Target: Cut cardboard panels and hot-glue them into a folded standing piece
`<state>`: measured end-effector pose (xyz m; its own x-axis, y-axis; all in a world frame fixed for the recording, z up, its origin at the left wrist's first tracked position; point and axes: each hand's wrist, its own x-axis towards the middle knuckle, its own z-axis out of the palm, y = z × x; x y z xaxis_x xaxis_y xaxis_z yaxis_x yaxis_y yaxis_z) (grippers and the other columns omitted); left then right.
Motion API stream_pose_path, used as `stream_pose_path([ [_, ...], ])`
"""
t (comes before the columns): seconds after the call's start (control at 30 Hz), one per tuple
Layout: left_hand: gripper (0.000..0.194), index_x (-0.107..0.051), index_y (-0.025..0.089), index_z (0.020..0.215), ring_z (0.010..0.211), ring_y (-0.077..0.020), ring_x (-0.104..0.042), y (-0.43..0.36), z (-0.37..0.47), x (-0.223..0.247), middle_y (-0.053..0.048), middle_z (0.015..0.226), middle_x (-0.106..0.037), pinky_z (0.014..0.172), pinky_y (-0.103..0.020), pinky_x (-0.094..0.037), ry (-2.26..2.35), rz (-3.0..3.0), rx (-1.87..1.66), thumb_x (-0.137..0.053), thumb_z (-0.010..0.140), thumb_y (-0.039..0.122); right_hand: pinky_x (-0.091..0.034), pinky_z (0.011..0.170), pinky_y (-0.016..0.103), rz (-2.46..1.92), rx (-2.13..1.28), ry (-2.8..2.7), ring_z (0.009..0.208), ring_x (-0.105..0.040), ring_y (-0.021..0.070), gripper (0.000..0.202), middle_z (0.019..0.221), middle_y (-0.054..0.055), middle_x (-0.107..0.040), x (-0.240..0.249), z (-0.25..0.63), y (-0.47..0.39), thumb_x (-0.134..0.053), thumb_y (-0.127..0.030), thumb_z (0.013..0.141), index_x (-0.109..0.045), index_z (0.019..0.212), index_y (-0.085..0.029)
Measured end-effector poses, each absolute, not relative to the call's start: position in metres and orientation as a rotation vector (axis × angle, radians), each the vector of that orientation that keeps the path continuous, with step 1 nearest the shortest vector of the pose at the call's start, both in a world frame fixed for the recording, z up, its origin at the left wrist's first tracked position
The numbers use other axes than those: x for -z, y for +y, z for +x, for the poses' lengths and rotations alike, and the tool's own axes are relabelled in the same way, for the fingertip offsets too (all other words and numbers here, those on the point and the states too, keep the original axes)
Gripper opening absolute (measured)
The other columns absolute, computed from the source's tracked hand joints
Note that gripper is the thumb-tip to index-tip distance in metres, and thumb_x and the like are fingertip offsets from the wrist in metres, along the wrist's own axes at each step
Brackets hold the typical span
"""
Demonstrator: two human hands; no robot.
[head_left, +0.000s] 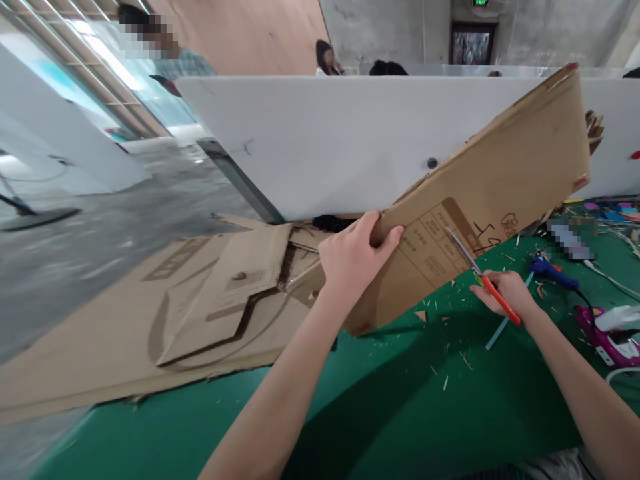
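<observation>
My left hand (353, 257) grips the upper edge of a long brown cardboard piece (530, 153), thumb on its printed face and fingers behind. The piece is tilted, its right end raised high and its lower left corner near the table. In my right hand (505, 293) is a pair of scissors (493, 290) with orange handles, the blades pointing up and left in front of the printed table on the cardboard. Whether the blades touch the cardboard I cannot tell. More flat cardboard (115, 307) with a folded flap lies to the left of my left hand.
On the green table (400, 393) lie a blue glue gun (555, 272), a light blue stick (503, 327), a phone (570, 239), a magenta power strip (607, 340) and cardboard scraps. A white partition (310, 140) stands behind. Beyond it are several people.
</observation>
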<state>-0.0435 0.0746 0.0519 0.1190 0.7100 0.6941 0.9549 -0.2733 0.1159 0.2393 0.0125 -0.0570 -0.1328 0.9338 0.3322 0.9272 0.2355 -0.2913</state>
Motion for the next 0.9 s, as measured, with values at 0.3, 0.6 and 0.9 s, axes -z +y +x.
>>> stream_pose_path([
  [0.3,0.040,-0.063,0.021,0.093,0.069,-0.0211,-0.061,0.0751,-0.0441,-0.0503,-0.005,0.071,-0.066,0.055,-0.029,-0.022,-1.600,-2.046,0.950,-0.043,0.088,0.056,-0.038,0.054,0.025,-1.610,-0.145,-2.018,0.051,-0.055,0.0157,0.044,0.054,0.003,-0.055,0.0577,0.2372,0.0150,-0.043,-0.050,0.088,-0.040,0.053,-0.023],
  [0.6,0.039,-0.064,0.021,0.097,0.071,-0.0211,-0.064,0.0745,-0.0469,-0.0516,-0.005,0.075,-0.069,0.056,-0.029,-0.027,-1.554,-2.080,0.974,-0.046,0.087,0.054,-0.041,0.059,0.026,-1.594,-0.303,-1.991,0.057,-0.055,0.0159,0.037,0.059,0.001,-0.054,0.0548,0.2359,0.0111,-0.049,-0.049,0.087,-0.045,0.060,-0.023],
  [0.9,0.037,-0.065,0.022,0.093,0.071,-0.0210,-0.063,0.0744,-0.0458,-0.0539,-0.004,0.073,-0.068,0.056,-0.029,-0.026,-1.575,-2.097,0.945,-0.048,0.085,0.055,-0.048,0.073,0.032,-1.471,-0.630,-2.023,0.075,-0.064,0.0191,0.030,0.097,0.007,-0.067,0.0481,0.2426,0.0058,-0.056,-0.049,0.083,-0.063,0.093,-0.021],
])
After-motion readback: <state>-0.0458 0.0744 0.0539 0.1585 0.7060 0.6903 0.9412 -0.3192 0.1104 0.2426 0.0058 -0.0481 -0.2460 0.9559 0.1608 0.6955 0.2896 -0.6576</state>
